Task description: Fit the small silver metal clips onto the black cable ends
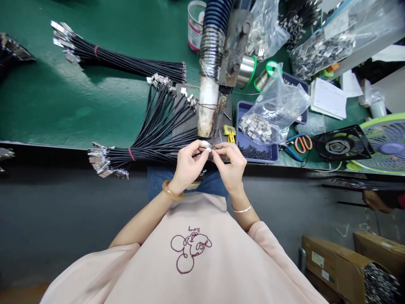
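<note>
Pale pink fabric shirt (228,249) with a dark red stitched cartoon head, worn by the person. At the middle of the green-topped desk's (104,105) near edge, the left hand (190,164) holds a thin black cable (198,154) between narrowed thumb and fingers, with white fingertip coverings (206,144). The right hand (230,162), thumb and forefinger bent close together, meets the left fingertips; whether it grips anything cannot be told. Left of the hands, along the near edge, lies a red-banded bundle of black cables with silver metal connectors (155,151), the connectors projecting past the edge. Just beyond the hands hangs a dark metal tool with a slender tip (234,50). To the right, near the same edge, a blue rectangular plastic tray (275,154) contains silver metal pieces (255,126) and tiny black parts (253,152).
</note>
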Tool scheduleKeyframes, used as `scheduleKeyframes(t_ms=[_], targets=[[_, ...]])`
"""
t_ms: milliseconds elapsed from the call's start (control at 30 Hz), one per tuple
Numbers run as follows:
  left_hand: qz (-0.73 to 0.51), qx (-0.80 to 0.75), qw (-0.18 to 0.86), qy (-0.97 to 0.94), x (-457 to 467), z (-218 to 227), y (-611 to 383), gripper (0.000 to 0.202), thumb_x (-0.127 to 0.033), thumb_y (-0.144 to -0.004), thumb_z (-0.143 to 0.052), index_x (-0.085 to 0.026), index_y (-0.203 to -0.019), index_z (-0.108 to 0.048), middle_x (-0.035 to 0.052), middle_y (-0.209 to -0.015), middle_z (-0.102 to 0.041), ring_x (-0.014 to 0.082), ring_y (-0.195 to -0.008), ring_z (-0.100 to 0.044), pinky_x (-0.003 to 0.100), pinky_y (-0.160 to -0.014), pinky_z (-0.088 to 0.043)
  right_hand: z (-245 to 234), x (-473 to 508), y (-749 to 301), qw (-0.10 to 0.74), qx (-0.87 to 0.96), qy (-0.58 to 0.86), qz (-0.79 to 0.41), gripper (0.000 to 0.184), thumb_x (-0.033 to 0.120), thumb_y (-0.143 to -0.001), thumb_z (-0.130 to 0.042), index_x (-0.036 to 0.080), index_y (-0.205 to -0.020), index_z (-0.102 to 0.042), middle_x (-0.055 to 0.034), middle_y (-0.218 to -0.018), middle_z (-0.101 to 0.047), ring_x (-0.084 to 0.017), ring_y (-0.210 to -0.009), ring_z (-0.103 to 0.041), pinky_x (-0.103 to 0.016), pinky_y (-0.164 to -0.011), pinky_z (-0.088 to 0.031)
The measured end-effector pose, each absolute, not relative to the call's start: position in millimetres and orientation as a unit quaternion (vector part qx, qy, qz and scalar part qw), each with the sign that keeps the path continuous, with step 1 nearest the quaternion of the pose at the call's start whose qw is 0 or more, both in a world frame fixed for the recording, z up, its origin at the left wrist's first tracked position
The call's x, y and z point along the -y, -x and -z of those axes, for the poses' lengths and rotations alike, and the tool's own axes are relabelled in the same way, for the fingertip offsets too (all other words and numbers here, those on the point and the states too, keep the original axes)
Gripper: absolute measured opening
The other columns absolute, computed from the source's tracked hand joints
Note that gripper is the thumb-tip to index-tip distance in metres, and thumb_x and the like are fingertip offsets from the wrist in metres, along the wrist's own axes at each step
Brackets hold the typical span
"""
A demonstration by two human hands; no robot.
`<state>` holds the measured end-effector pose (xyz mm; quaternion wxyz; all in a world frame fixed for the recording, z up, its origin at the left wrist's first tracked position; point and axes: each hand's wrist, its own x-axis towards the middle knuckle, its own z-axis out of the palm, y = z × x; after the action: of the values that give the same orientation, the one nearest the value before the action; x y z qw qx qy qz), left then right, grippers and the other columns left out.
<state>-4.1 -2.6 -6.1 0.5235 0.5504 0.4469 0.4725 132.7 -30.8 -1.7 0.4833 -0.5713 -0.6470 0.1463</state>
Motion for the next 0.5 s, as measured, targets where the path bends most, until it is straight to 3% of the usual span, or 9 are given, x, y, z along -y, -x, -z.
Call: scheduleKeyframes(t_ms=[333,500], targets=[[-0.46,-0.453,0.512,-0.567,6,10,4,0.006,-0.02,-0.086,-0.062,-0.015,-0.085,-0.065,0.001,-0.078,-0.069,0.0106,-0.071,-0.065,0.017,-0.065,-0.05,6,38,-135,0.47,0.69,0.544,-0.083,0.013,0.013,-0.09,-0.063,0.021,-0.08,-0.061,-0.0047,-0.095,-0.073,-0.015,-0.089,-0.071,-0.03,-0.078,-0.06],[-0.432,-0.455,0.511,-0.587,4,9,8,0.008,-0.021,-0.083,-0.063,-0.015,-0.084,-0.067,0.0021,-0.078,-0.069,0.0112,-0.069,-0.063,0.019,-0.064,-0.05,5,41,-139,0.489,0.641,0.565,-0.176,0.01,0.022,-0.094,-0.062,0.022,-0.083,-0.064,-0.0041,-0.098,-0.073,-0.014,-0.084,-0.072,-0.026,-0.068,-0.061]])
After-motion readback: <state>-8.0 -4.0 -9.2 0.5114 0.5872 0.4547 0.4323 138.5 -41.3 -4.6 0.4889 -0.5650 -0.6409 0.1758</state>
